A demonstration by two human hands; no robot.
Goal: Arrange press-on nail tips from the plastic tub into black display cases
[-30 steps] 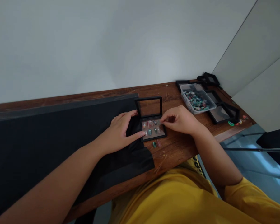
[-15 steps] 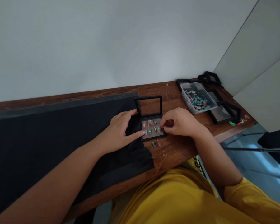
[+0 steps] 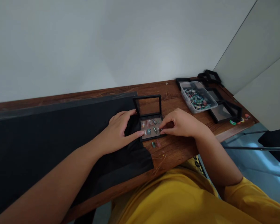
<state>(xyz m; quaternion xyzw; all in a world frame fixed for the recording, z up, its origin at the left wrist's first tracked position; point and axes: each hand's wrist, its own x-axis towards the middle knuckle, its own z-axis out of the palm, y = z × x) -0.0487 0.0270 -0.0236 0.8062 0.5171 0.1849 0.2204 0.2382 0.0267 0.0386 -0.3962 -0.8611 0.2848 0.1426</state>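
Note:
An open black case with a clear-windowed lid tilted up stands at the middle of the table. Several small decorated pieces that look like false nails lie in rows inside it. My left hand is spread along the case's left side, thumb on the front left corner and fingertips near the lid's hinge. Over the right side of the case, my right hand pinches a small false nail, mostly hidden by the fingertips. A green false nail and a pink one lie just in front of the case.
A clear plastic tub full of mixed false nails stands to the right. Around it lie several black cases. More colourful pieces sit near the table's right end. A black sheet covers the left of the wooden table.
My right hand has shifted slightly, its pinched fingertips lower over the right side of the case. My left hand keeps its place. The view has moved a little.

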